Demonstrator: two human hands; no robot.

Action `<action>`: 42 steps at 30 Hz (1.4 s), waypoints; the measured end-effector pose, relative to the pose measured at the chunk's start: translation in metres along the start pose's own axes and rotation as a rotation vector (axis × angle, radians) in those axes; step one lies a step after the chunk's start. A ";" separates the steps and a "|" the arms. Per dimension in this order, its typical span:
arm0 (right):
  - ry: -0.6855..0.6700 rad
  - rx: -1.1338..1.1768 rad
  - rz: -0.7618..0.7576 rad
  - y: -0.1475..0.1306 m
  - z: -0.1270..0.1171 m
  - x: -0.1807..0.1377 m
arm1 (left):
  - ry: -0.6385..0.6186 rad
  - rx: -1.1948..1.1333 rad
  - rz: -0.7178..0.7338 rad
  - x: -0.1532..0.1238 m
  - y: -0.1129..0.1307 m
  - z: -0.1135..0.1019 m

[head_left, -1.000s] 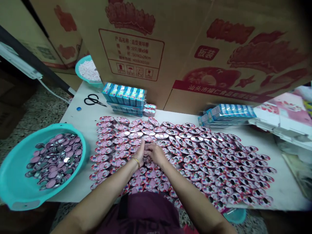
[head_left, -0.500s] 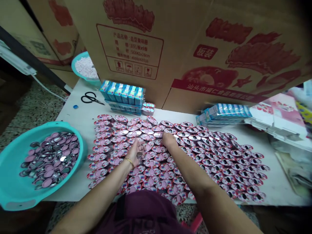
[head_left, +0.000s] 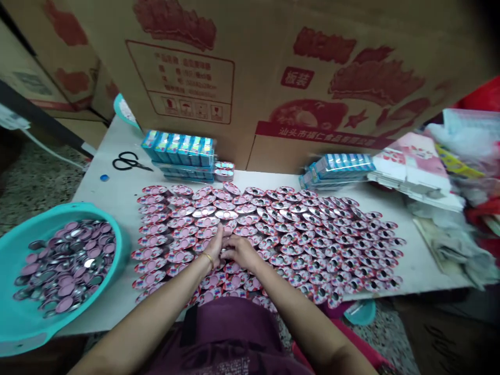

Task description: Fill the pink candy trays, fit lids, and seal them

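My left hand (head_left: 213, 248), with a gold bracelet at the wrist, is cupped over the middle of the rows. It holds small round metal-edged discs, mostly hidden by the fingers. My right hand (head_left: 241, 252) meets it, with bent fingertips against the left palm; whatever they pinch is hidden. Below and around both hands stand many oval printed pieces (head_left: 183, 242) in close rows. Those on the left and centre have pink round discs in their middles, while pieces (head_left: 353, 260) to the right show dark round holes.
At the left, a turquoise basin (head_left: 121, 245) holds many loose pink and silver discs (head_left: 84, 260). Scissors (head_left: 130, 162) lie behind it. Blue wrapped packs (head_left: 177, 153) and more packs (head_left: 338, 169) stand against a large carton (head_left: 250, 104). Flattened white cartons (head_left: 414, 166) lie at the right.
My right hand has come back from the far rows to my left hand. The camera view has turned a little to the right. More holes near the centre now have pink discs or are hidden.
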State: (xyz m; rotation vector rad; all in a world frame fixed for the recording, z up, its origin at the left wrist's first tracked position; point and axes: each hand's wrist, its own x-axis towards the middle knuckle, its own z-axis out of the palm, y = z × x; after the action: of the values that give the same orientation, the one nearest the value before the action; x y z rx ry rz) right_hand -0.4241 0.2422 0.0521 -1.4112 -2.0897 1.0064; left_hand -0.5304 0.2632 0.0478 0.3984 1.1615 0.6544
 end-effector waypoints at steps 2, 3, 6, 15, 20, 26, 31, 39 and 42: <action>-0.024 0.105 0.039 0.006 -0.001 -0.004 | -0.023 0.095 0.040 0.000 -0.009 0.003; -0.025 0.129 0.053 0.008 -0.002 -0.007 | -0.039 0.128 0.062 0.001 -0.013 0.005; 0.014 0.069 0.020 0.004 -0.005 -0.012 | -0.088 0.199 0.094 0.000 -0.018 0.009; 0.332 -0.280 0.463 0.047 -0.067 -0.023 | -0.088 0.190 0.071 0.001 0.001 0.012; 0.155 -0.538 0.758 0.075 -0.095 -0.006 | -0.048 0.138 0.112 0.005 0.007 0.001; 0.033 -0.638 0.843 0.082 -0.094 0.016 | -0.057 0.068 0.117 0.001 0.005 0.003; 0.039 -0.640 0.801 0.066 -0.098 0.008 | -0.146 -0.122 0.030 -0.001 0.008 0.007; 0.146 -0.318 0.050 0.001 -0.012 -0.037 | -0.247 -0.264 -0.152 -0.010 -0.002 0.013; 0.111 -0.307 0.083 -0.005 -0.008 -0.049 | -0.393 -0.269 -0.191 -0.024 -0.008 0.017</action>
State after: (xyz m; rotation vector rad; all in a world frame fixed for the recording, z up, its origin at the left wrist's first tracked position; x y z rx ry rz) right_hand -0.4024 0.1989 0.0635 -1.6710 -2.1867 0.6372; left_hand -0.5182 0.2425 0.0660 0.1730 0.7159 0.5270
